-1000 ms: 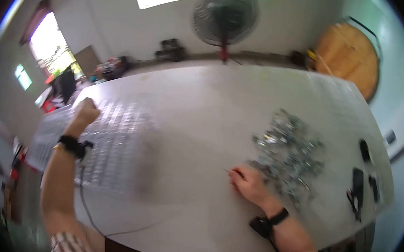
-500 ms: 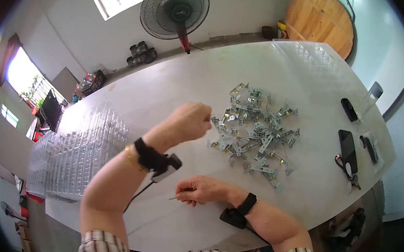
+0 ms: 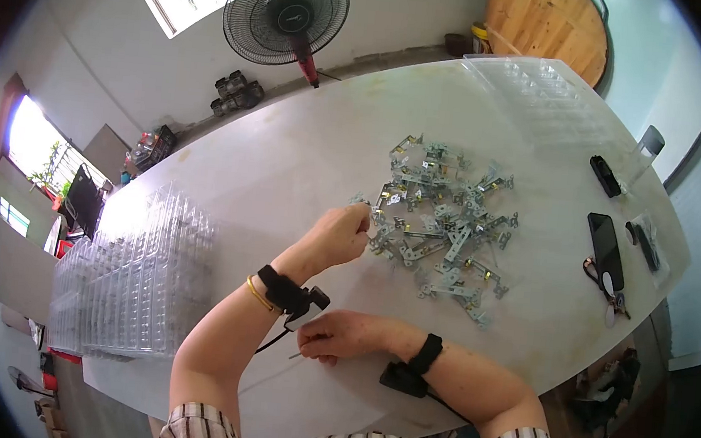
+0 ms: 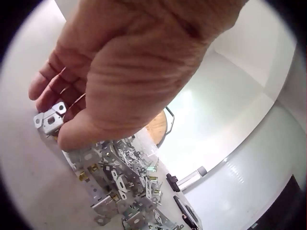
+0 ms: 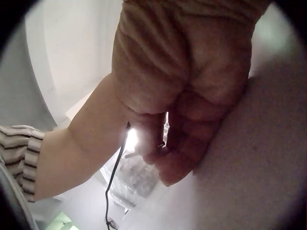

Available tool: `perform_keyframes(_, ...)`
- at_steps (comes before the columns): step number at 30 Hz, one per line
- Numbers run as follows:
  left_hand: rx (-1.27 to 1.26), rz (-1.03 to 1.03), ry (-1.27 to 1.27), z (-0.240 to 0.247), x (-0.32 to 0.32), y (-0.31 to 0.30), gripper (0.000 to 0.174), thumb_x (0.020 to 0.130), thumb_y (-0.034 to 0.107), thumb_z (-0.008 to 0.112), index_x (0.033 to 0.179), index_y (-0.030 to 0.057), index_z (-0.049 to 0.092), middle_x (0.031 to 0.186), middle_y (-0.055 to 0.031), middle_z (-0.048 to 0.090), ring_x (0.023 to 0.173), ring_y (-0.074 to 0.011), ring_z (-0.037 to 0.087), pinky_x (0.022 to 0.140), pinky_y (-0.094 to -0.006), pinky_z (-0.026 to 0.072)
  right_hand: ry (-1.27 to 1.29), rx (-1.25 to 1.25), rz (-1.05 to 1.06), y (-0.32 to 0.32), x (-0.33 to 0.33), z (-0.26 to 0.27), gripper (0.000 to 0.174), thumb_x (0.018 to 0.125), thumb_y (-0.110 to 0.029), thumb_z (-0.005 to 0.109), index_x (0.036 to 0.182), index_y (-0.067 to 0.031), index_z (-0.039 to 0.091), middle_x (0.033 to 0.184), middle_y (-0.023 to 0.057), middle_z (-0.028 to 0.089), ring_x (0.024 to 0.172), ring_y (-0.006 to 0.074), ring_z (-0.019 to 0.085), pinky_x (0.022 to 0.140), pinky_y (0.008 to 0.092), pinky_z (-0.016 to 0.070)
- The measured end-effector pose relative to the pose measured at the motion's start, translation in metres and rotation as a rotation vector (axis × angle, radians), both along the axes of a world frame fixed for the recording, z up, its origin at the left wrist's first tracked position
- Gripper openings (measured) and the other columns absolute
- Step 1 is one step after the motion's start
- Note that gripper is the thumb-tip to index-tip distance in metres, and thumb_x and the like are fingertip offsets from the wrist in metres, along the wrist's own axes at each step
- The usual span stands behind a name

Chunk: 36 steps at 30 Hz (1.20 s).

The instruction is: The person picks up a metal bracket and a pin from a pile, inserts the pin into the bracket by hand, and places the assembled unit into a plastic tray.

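My left hand (image 3: 333, 241) is at the near-left edge of a loose pile of small metal brackets (image 3: 459, 216). In the left wrist view its thumb and fingers pinch one silvery bracket (image 4: 51, 120), which has punched holes; part of it is hidden behind the thumb. Just below, my right hand (image 3: 342, 335) rests low over the table, fingers curled. It grips a thin rod (image 3: 296, 356), whose short end sticks out to the left; the rest is hidden by the fingers. More of the heaped brackets (image 4: 124, 187) lie beneath the left hand.
Stacked clear plastic trays (image 3: 137, 275) stand on the left of the white table (image 3: 288, 172). Another clear tray (image 3: 536, 102) lies at the far right. Along the right edge are a phone (image 3: 606, 248), a black object (image 3: 605, 176) and scissors (image 3: 592, 272). A fan (image 3: 289, 17) stands beyond.
My left hand has swung from the trays on the left across to the bracket pile and now pinches a bracket. The right hand, still gripping the rod, has moved left and nearer the body.
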State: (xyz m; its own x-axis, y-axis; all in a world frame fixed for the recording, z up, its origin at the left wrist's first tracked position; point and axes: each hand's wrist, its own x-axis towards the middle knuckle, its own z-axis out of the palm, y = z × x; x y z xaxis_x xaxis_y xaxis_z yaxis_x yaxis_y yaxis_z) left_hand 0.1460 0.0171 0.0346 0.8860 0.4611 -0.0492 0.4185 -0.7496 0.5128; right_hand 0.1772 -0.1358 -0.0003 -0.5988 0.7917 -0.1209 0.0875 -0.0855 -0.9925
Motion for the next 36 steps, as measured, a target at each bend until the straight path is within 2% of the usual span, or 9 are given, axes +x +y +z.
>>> perform_keyframes(6, 0.200, 0.218, -0.222, 0.022, -0.040, -0.013, 0.010, 0.081, 0.007, 0.060, 0.085, -0.0017, 0.058, 0.073, -0.0177, 0.063, 0.068, -0.0324, 0.062, 0.063, -0.0427, 0.0488, 0.064, -0.016, -0.030, -0.002, -0.002, -0.002, 0.018, 0.096, -0.022, 0.061, 0.092, -0.0040, 0.062, 0.074, 0.0034, 0.062, 0.068, 0.0128, 0.062, 0.067, 0.0294, 0.0521)
perform_keyframes(11, -0.018, 0.445, -0.124, 0.021, -0.085, -0.015, 0.014, 0.082, 0.009, 0.063, 0.090, -0.0026, 0.062, 0.068, -0.0137, 0.063, 0.064, -0.0200, 0.062, 0.060, -0.0364, 0.0500, 0.069, -0.062, 0.000, -0.002, -0.001, -0.001, 0.018, 0.096, -0.022, 0.062, 0.092, -0.0042, 0.062, 0.076, 0.0013, 0.060, 0.071, 0.0114, 0.060, 0.069, 0.0280, 0.0509)
perform_keyframes(15, -0.320, 0.591, -0.100, 0.009, -0.109, -0.021, 0.017, 0.083, 0.011, 0.064, 0.089, -0.0038, 0.062, 0.069, -0.0118, 0.064, 0.065, -0.0176, 0.062, 0.061, -0.0331, 0.0501, 0.068, -0.069, 0.077, 0.000, 0.003, -0.001, 0.020, 0.098, -0.024, 0.063, 0.097, -0.0045, 0.064, 0.083, 0.0005, 0.061, 0.074, 0.0109, 0.060, 0.070, 0.0271, 0.0514)
perform_keyframes(18, -0.250, 0.554, -0.061, 0.009, -0.116, -0.030, 0.020, 0.084, 0.014, 0.065, 0.090, -0.0044, 0.062, 0.068, -0.0106, 0.064, 0.066, -0.0162, 0.063, 0.060, -0.0331, 0.0511, 0.084, -0.123, 0.094, 0.000, 0.004, -0.001, 0.022, 0.099, -0.026, 0.063, 0.101, -0.0046, 0.065, 0.088, 0.0002, 0.062, 0.079, 0.0095, 0.061, 0.072, 0.0267, 0.0522)
perform_keyframes(21, -0.154, 0.455, 0.004, 0.014, -0.121, -0.035, 0.023, 0.085, 0.018, 0.068, 0.092, -0.0034, 0.063, 0.078, -0.0138, 0.066, 0.074, -0.0215, 0.066, 0.066, -0.0362, 0.0529, 0.113, -0.157, 0.097, -0.001, 0.005, 0.000, 0.024, 0.100, -0.028, 0.064, 0.103, -0.0046, 0.066, 0.091, 0.0001, 0.063, 0.083, 0.0082, 0.060, 0.073, 0.0263, 0.0528)
perform_keyframes(23, 0.107, 0.338, 0.124, 0.018, -0.122, -0.039, 0.024, 0.085, 0.021, 0.070, 0.094, -0.0013, 0.065, 0.091, -0.0171, 0.067, 0.084, -0.0284, 0.066, 0.074, -0.0394, 0.0529, 0.122, -0.165, 0.097, -0.002, 0.006, 0.003, 0.025, 0.100, -0.029, 0.064, 0.104, -0.0046, 0.066, 0.093, 0.0001, 0.064, 0.085, 0.0078, 0.060, 0.074, 0.0261, 0.0531)
perform_keyframes(26, 0.094, 0.257, -0.059, 0.019, -0.115, -0.042, 0.023, 0.085, 0.021, 0.070, 0.094, 0.0003, 0.067, 0.101, -0.0187, 0.066, 0.091, -0.0328, 0.064, 0.079, -0.0402, 0.0515, 0.127, -0.185, 0.105, 0.000, 0.008, 0.004, 0.026, 0.100, -0.030, 0.065, 0.104, -0.0051, 0.067, 0.092, -0.0008, 0.064, 0.085, 0.0081, 0.060, 0.075, 0.0261, 0.0521)
perform_keyframes(29, -0.026, 0.099, -0.110, -0.005, -0.111, -0.031, 0.021, 0.085, 0.019, 0.069, 0.093, -0.0004, 0.066, 0.096, -0.0175, 0.066, 0.087, -0.0316, 0.065, 0.076, -0.0401, 0.0516, 0.104, -0.159, 0.140, 0.002, 0.012, 0.005, 0.026, 0.100, -0.032, 0.064, 0.104, -0.0058, 0.068, 0.090, -0.0018, 0.064, 0.085, 0.0082, 0.059, 0.075, 0.0263, 0.0505)
perform_keyframes(36, -0.153, 0.087, -0.019, -0.001, -0.111, -0.029, 0.023, 0.082, 0.019, 0.070, 0.090, -0.0021, 0.064, 0.082, -0.0154, 0.066, 0.075, -0.0283, 0.064, 0.069, -0.0384, 0.0522, 0.183, -0.201, 0.107, 0.004, 0.016, 0.005, 0.026, 0.100, -0.033, 0.065, 0.102, -0.0074, 0.068, 0.090, -0.0021, 0.065, 0.083, 0.0080, 0.058, 0.074, 0.0255, 0.0484)
